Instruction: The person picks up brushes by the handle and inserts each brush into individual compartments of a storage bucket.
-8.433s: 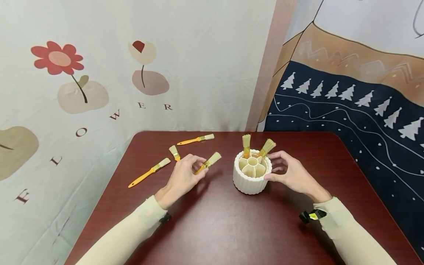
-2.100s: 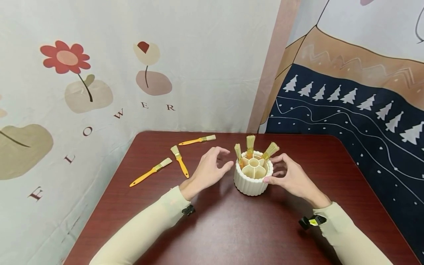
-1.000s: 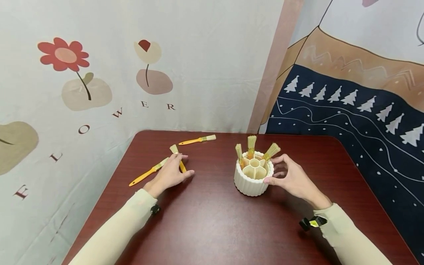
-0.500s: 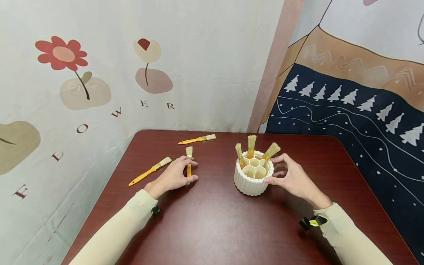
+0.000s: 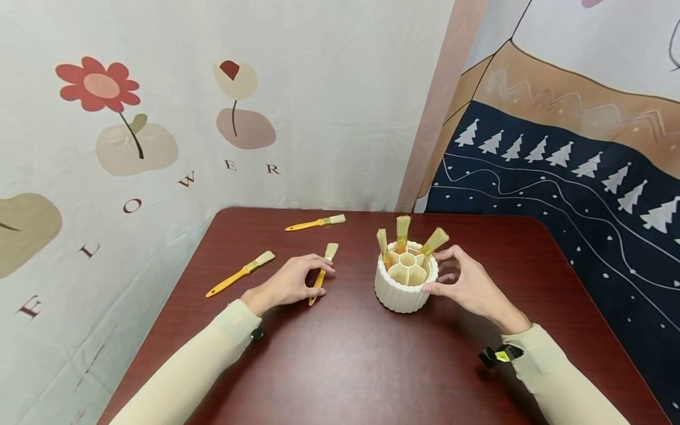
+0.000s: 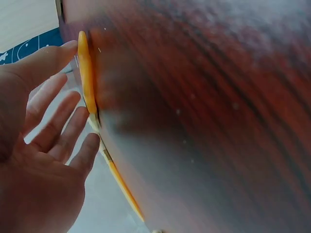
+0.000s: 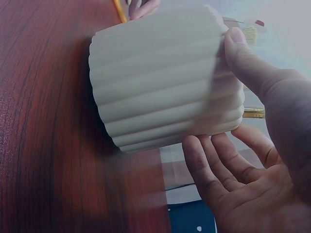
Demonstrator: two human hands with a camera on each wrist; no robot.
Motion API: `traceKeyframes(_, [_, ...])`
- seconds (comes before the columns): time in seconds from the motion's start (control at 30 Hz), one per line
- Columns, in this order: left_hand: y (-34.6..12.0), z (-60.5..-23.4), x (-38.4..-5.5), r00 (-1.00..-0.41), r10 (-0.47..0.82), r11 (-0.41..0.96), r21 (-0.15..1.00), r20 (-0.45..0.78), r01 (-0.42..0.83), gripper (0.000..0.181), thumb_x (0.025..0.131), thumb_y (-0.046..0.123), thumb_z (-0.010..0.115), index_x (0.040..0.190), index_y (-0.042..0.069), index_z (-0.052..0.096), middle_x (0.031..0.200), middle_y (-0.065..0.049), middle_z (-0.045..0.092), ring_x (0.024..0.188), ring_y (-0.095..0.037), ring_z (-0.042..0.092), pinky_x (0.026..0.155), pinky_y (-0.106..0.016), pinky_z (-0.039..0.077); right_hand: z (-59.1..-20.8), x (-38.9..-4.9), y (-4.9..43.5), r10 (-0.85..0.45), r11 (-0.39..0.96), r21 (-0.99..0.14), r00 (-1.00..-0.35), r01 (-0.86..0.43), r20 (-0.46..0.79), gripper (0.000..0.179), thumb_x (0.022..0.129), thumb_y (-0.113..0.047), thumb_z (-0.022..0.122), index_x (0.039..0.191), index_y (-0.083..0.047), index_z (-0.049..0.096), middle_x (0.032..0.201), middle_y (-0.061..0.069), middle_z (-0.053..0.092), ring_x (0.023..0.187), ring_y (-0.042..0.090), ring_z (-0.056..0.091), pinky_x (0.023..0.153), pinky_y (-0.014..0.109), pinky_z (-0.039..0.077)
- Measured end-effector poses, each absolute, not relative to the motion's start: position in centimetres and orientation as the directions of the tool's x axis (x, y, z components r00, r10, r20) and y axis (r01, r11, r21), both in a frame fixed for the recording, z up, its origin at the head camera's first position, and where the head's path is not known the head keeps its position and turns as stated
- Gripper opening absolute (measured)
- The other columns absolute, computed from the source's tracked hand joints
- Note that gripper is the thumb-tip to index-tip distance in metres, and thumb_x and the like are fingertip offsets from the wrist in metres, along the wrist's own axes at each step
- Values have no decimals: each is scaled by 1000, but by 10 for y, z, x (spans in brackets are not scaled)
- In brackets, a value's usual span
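My left hand (image 5: 289,278) is over a flat paintbrush (image 5: 320,279) with a yellow handle and pale bristles. The brush lies on the table, bristles away from me. In the left wrist view, the thumb tip is right at the end of its handle (image 6: 86,73), and the other fingers lie loosely extended beside it. My right hand (image 5: 473,282) holds a white ribbed round brush holder (image 5: 401,294), thumb on the rim and fingertips against the side. Three paintbrushes stand bristles up in the holder's outer compartments; its near compartments and round centre show no brush.
A second loose paintbrush (image 5: 241,274) lies to the left of my left hand, and another brush (image 5: 316,224) lies near the back edge. The dark red table (image 5: 340,366) has rounded far corners. Printed cloth (image 5: 329,118) hangs behind it.
My left hand let go of a brush now standing in the holder's left compartment, then moved left to another brush. That brush has slid right and swung round. The right hand stays at the holder.
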State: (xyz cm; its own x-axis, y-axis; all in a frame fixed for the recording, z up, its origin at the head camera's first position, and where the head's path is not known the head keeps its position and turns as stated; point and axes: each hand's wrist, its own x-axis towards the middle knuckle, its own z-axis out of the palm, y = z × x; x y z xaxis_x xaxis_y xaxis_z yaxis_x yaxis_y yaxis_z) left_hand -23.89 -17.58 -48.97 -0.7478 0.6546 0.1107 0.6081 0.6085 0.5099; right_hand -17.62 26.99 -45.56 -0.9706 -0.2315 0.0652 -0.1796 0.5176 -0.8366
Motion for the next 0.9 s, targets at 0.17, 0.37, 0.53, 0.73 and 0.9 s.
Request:
traceKeyframes(0.17, [-173,-490,-240,-738,665,599,510,112,617,48,97,11,97,142,15,81,156,-8,75,146,-34,72,123,-57,60,-455,-176,269,-233,518,-837,-971,-176,60,72,94,-25,102,147,-4,59,142,21,74,119,31,81,96,28,72])
traceKeyframes(0.37, [-168,-493,-243,-777,611,604,543,156,584,46,98,17,97,140,11,81,149,-10,78,140,-34,75,121,-57,61,-455,-176,270,-232,527,-832,-971,-173,55,72,94,-26,102,147,-5,58,142,20,74,120,31,80,98,36,73])
traceKeyframes(0.53, [-162,-495,-246,-889,435,684,590,142,429,41,98,25,98,134,9,83,129,-9,81,120,-30,78,108,-52,67,-455,-177,270,-233,530,-830,-971,-176,58,72,94,-26,102,147,-5,59,142,20,74,119,31,80,97,31,73])
traceKeyframes(0.73, [-155,-496,-251,-926,370,737,581,79,344,41,98,27,98,132,9,84,126,-9,82,118,-28,78,107,-48,68,-454,-176,270,-232,531,-829,-971,-177,58,71,94,-25,102,146,-4,59,140,21,74,117,30,81,97,30,72])
traceKeyframes(0.9, [-150,-498,-256,-908,411,729,572,73,376,36,99,20,97,131,10,85,128,-7,85,120,-29,78,108,-48,68,-454,-176,270,-234,529,-831,-971,-172,52,72,94,-26,102,146,-4,58,139,21,75,116,29,81,97,28,71])
